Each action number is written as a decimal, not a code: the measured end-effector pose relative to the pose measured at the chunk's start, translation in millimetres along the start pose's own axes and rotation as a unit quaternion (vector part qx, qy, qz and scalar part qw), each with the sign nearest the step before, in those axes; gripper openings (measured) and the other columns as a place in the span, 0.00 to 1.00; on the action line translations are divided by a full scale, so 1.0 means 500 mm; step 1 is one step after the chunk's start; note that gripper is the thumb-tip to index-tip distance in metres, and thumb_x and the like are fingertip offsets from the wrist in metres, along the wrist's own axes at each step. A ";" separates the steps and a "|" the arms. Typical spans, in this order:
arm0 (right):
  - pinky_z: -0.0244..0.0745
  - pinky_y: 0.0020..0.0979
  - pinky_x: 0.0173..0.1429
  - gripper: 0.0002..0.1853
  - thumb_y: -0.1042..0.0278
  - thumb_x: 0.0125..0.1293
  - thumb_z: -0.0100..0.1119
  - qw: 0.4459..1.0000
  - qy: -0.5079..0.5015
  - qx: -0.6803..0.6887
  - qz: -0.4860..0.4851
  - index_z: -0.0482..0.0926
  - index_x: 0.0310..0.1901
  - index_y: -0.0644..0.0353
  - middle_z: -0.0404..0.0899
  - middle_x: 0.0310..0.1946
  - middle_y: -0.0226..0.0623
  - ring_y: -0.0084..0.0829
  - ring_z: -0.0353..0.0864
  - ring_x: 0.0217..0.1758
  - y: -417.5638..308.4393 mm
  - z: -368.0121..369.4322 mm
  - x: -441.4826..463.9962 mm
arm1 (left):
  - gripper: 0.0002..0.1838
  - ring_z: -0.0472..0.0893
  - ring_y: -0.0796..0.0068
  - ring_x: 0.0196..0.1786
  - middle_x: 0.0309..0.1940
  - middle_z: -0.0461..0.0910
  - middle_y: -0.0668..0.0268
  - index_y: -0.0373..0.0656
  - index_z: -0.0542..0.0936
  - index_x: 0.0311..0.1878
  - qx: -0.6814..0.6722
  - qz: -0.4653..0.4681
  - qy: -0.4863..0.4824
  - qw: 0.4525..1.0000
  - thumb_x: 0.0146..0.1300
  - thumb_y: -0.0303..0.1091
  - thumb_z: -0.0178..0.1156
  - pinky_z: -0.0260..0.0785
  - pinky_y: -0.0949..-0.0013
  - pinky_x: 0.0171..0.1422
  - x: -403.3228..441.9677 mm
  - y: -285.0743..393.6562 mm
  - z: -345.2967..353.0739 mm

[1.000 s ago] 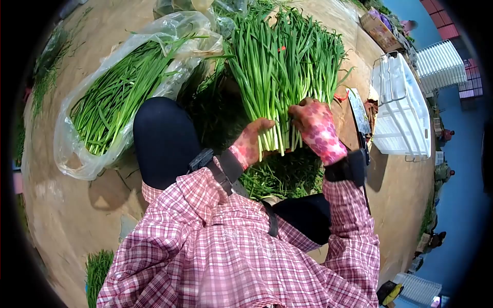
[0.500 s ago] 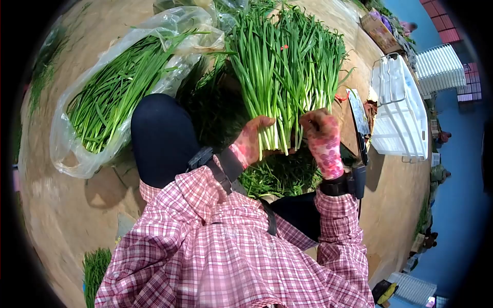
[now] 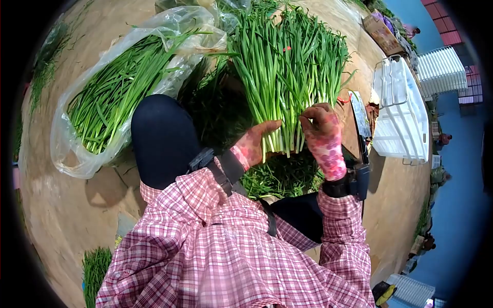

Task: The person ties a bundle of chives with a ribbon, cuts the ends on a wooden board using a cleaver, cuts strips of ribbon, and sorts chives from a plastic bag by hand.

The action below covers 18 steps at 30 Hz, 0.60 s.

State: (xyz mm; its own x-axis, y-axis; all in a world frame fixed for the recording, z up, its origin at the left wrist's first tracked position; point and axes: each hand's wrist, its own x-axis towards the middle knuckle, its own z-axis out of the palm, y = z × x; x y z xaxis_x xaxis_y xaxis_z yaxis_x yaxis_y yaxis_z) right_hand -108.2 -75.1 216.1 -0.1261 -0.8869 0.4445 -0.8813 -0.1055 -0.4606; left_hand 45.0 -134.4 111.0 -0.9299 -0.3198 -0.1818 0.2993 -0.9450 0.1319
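Note:
A wide spread of long green stalks [image 3: 292, 66] lies ahead of me, pale ends toward my body. My left hand [image 3: 252, 143], in a pink patterned covering, closes round the lower left ends, its thumb on top and its fingers hidden beneath. At the right side of these ends is my right hand [image 3: 323, 128], its fingertips pinched together; whatever is between them is too small to make out. Small red ties [image 3: 343, 99] show beside the stalks. To the left, more green stalks [image 3: 123, 87] lie in a clear plastic bag [image 3: 64, 149].
White baskets [image 3: 400, 118] stand at the right, with a stack of white crates [image 3: 441, 69] behind them. A cardboard box [image 3: 382, 35] is at the upper right. Loose greens [image 3: 282, 177] lie below my hands. Several people are far off at the right edge.
My right hand has drawn back a little from the stalks and its fingers have come together. My left hand has stayed at the stalk ends, shifting slightly right.

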 end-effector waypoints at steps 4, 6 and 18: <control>0.75 0.40 0.41 0.06 0.77 0.57 0.65 0.999 -0.040 0.007 0.001 0.80 0.36 0.60 0.83 0.32 0.40 0.45 0.82 0.37 -0.016 0.027 0.001 | 0.18 0.84 0.63 0.46 0.44 0.83 0.60 0.38 0.77 0.56 0.092 0.051 0.056 0.993 0.69 0.39 0.59 0.78 0.57 0.54 0.003 -0.011 -0.006; 0.76 0.36 0.40 0.06 0.77 0.60 0.63 0.975 -0.090 0.130 0.156 0.80 0.39 0.61 0.84 0.32 0.40 0.40 0.84 0.35 0.000 0.058 -0.029 | 0.16 0.85 0.67 0.45 0.43 0.84 0.61 0.38 0.78 0.55 0.151 0.065 0.051 0.985 0.69 0.37 0.58 0.78 0.61 0.53 -0.005 -0.011 0.000; 0.79 0.37 0.43 0.13 0.68 0.56 0.65 0.966 -0.218 -0.025 0.137 0.84 0.45 0.56 0.85 0.34 0.43 0.42 0.86 0.38 0.016 0.015 0.071 | 0.08 0.85 0.64 0.38 0.36 0.83 0.63 0.39 0.80 0.40 0.074 -0.007 0.095 0.993 0.61 0.32 0.57 0.81 0.56 0.44 0.032 -0.013 -0.094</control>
State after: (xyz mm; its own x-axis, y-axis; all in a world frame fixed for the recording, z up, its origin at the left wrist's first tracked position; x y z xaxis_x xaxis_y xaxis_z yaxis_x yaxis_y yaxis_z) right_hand -116.1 -110.7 222.5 -0.1634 -0.9848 -0.0587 -0.8642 0.1716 -0.4730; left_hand 38.1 -136.6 61.5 -0.8727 -0.3263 -0.3633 0.2382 -0.9339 0.2667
